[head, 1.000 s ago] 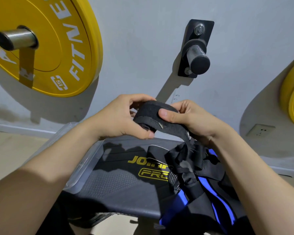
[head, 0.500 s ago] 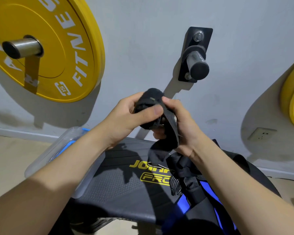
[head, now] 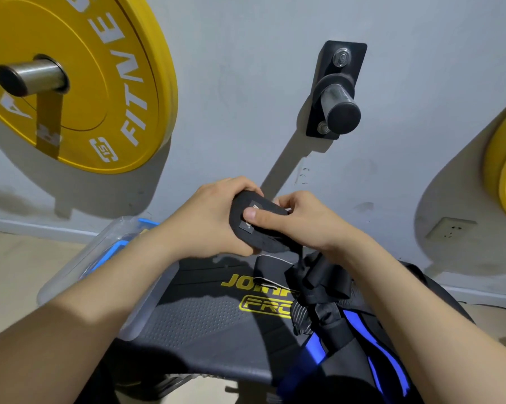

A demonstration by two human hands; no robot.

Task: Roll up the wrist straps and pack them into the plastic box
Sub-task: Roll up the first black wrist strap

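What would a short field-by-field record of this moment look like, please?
left hand: holds the partly rolled wrist strap
right hand: thumb presses the roll, fingers curled behind
strap tail: hangs down to loose straps on the bench
plastic box: at the bench's left side, under the left forearm
packed: this strap not yet

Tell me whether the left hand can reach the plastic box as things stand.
Likely yes. The plastic box lies close below the left forearm with nothing between them. But the left hand grips the rolled strap together with the right hand, and the strap's loose end hangs down to the bench.
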